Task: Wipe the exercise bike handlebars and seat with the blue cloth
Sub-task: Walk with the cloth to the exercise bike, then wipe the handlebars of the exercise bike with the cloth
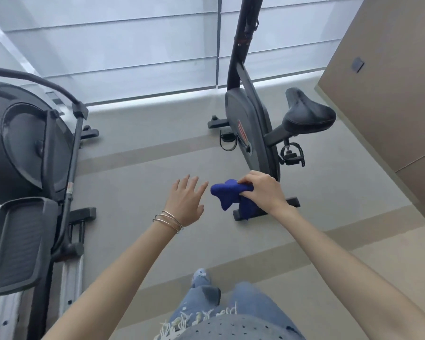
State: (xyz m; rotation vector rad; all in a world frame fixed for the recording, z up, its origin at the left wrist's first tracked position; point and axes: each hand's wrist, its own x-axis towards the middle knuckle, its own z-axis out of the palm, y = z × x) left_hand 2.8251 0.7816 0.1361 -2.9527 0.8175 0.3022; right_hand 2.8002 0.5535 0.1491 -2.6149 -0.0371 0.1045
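The exercise bike [250,123] stands ahead on the right, its black seat [308,114] pointing right and its front post [243,38] rising out of the top of the frame. The handlebars are out of view. My right hand [263,190] grips a bunched blue cloth [228,195] in the air in front of the bike's rear floor bar. My left hand [188,200] is held out flat with fingers spread, just left of the cloth and not touching it. Bangles circle that wrist.
An elliptical trainer [32,153] with a large foot pedal [20,244] fills the left side. A window with a blind [133,45] runs along the far wall. A beige wall panel [390,82] stands at the right. Grey floor [145,168] lies between the machines.
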